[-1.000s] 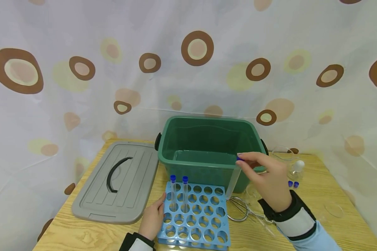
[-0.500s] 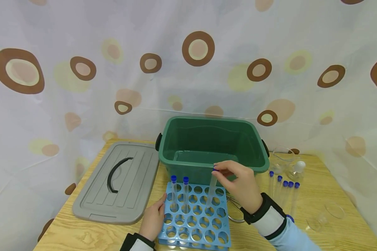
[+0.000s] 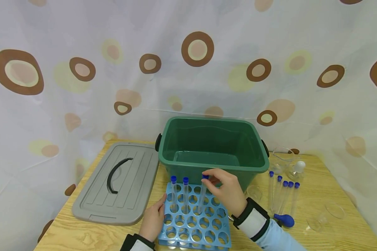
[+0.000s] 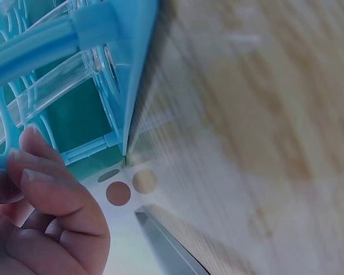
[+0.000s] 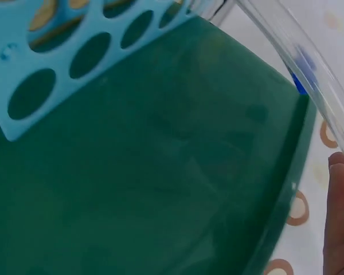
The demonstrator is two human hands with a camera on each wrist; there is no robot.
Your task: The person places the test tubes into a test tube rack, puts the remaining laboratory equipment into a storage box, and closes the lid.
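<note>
A light blue test tube rack [image 3: 190,233] stands at the table's front. My left hand [image 3: 153,218] grips its left edge, and the left wrist view shows the curled fingers [image 4: 63,195] at the rack's upper plate. Two clear test tubes with blue caps stand upright in the rack, a left one [image 3: 174,195] and a right one [image 3: 186,198]. My right hand [image 3: 227,191] pinches a third test tube [image 3: 202,199] by its blue cap. That tube tilts slightly, its lower end over the holes right of the standing pair. In the right wrist view, its clear glass [image 5: 292,51] runs past a fingertip.
Behind the rack is a green bin [image 3: 213,168]; its grey lid [image 3: 128,188] lies to the left. Several capped tubes [image 3: 278,195], a blue rubber bulb [image 3: 285,220], a white-topped glass bottle [image 3: 299,167], a beaker [image 3: 282,157] and other clear glassware [image 3: 333,212] lie right.
My right hand has carried the capped test tube leftward from beside the rack and lowered it over the holes. My left hand stays at the rack's edge.
</note>
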